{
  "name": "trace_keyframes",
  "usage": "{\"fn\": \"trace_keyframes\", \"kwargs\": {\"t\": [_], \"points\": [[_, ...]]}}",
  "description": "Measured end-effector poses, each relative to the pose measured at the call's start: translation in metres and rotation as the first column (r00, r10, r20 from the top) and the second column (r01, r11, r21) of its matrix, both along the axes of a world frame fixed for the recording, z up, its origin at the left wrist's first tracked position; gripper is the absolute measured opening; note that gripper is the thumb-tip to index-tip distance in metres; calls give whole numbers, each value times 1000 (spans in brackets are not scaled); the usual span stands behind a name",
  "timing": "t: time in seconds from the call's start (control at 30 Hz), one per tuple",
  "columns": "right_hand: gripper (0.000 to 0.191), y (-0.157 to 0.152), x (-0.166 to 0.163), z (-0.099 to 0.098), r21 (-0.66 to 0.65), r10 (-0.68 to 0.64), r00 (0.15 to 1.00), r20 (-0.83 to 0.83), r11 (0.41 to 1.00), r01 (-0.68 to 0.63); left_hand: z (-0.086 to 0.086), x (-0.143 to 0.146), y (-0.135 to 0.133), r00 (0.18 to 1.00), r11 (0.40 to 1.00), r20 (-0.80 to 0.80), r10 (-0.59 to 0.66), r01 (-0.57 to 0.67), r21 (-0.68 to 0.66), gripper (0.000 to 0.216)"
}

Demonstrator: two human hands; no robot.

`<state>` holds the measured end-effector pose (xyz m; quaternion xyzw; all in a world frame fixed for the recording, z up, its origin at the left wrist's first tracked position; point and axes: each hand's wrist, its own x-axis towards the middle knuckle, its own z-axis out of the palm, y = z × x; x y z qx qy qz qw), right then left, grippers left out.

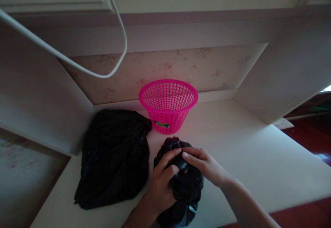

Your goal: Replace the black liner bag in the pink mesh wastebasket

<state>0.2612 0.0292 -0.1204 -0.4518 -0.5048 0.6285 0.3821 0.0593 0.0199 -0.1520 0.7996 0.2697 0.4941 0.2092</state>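
Observation:
A bunched black plastic bag (187, 186) is at the front of the white surface, with both hands on its gathered upper part. My left hand (164, 178) is closed around the gathered plastic from the left. From the right, my right hand (199, 159) pinches the plastic near the same spot, its fingertips close to those of the left. What lies inside the bag is hidden. To the left lies a second black plastic bag (116, 162), spread out and wrinkled. Just behind the hands stands an upright pink perforated basket (168, 119) with a small label.
The white surface (258, 159) runs below a shelf ledge (207, 6), between side panels at left and right. A white cable (85, 71) loops down at upper left. Floral wallpaper (165, 66) covers the back. Reddish flooring (307, 140) shows at right.

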Motion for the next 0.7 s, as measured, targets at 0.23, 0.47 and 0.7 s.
{"fn": "trace_keyframes", "kwargs": {"t": [0.23,0.47,0.7], "points": [[42,6,-3,4,43,-177,984,-35,983,178,3,-3,-2,996,997,-62,61,-59,47,18],[40,6,-6,4,-80,-340,891,-299,940,332,8,6,0,994,998,-86,65,-65,4,14],[38,4,6,6,-53,-250,885,-393,967,249,5,11,2,999,1000,25,29,-29,9,13]]}}
